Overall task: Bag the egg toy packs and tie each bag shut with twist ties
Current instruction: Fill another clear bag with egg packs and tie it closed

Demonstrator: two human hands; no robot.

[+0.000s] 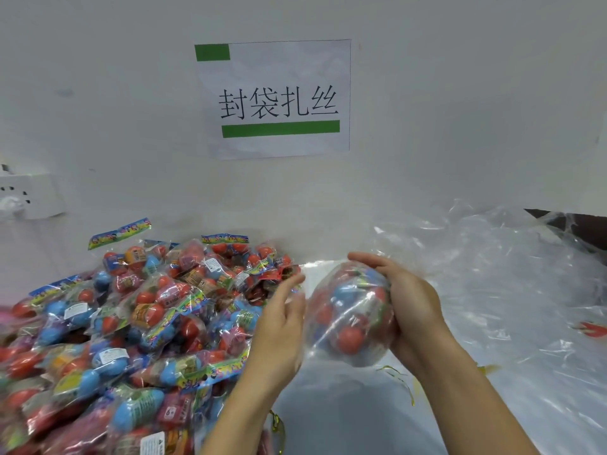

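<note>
Far left, wall socket [31, 195] on the white wall, partly blurred. Below it, big pile of egg toy packs [131, 330] covers the left part of the surface [345, 412]: clear crinkly wrappers, each holding red, blue and some orange plastic eggs, colourful printed header strips, small white labels. Packs overlap each other, pile runs off the left and bottom edges.

Centre top, paper sign [276, 98] on the wall, black Chinese characters, green block at top left, green bar underneath.

Left hand [282, 326] hangs between the pile and the bag, palm facing right, fingers straight and loosely spread, holding nothing; fingertips close to the bag's left side, contact cannot be told because of blur.

Bag [349, 315] is held up over the surface, just right of centre: clear plastic, bulging round, packed with red and blue eggs; its upper end is loose film.

Right hand [407, 303] cups the bag from the right, fingers curled over the top and side, palm against the plastic.

Gold twist ties [399, 377] lie on the surface below the bag, near the right forearm.

Right, heap of loose clear plastic bags [502, 257], wrinkled and shiny. Far right edge, small red item [593, 330] on the plastic, unclear what.
</note>
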